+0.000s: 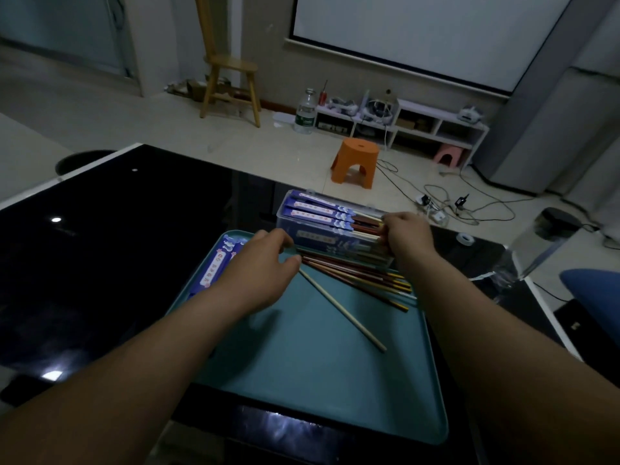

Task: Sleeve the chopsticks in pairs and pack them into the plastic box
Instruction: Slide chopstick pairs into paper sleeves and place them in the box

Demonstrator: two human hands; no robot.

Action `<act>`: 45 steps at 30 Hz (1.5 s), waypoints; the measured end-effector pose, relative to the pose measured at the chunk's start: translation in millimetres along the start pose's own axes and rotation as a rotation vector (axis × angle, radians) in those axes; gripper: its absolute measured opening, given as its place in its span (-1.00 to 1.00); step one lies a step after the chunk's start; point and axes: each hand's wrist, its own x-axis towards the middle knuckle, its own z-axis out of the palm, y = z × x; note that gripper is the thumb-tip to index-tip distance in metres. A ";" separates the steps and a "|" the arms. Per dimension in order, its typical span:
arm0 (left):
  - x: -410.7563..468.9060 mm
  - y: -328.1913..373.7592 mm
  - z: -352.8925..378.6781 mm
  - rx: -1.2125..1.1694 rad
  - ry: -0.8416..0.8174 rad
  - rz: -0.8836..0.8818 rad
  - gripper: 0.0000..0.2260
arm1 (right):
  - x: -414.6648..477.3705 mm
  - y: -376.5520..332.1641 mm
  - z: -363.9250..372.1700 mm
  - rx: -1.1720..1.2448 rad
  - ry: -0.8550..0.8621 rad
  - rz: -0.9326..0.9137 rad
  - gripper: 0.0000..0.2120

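Our right hand (406,237) pinches ends of sleeved chopsticks (318,213) in the plastic box (281,219) at frame centre, while our left hand (263,266) hangs relaxed over loose chopsticks (352,274).

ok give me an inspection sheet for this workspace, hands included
surface: black glossy table with a teal tray on it
job's things: plastic box at the tray's far edge holding sleeved pairs; loose chopsticks piled on the tray, one pale chopstick lying apart; more blue sleeves at the tray's left edge
clutter: tape roll on the table, right
grippers: left hand at the pile's tips, right hand at the box's right end; grip unclear on both
cables: tangled cables and plugs on the floor
surroundings: orange stool, wooden chair, white low shelf, water bottle, projection screen
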 end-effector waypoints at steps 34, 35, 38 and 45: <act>-9.0 -5.3 5.1 0.255 -0.315 0.003 -0.68 | -45.0 75.9 8.2 -1.089 -0.144 -0.500 -0.64; -9.5 -6.3 4.8 0.259 -0.323 0.001 -0.68 | -46.1 76.5 9.9 -1.082 -0.139 -0.501 -0.62; -10.2 -12.2 1.4 0.278 -0.323 -0.005 -0.67 | -51.7 77.7 13.6 -1.110 -0.149 -0.503 -0.65; -12.1 -14.1 -1.1 0.293 -0.331 -0.004 -0.66 | -60.3 84.1 10.5 -1.041 -0.247 -0.459 -0.53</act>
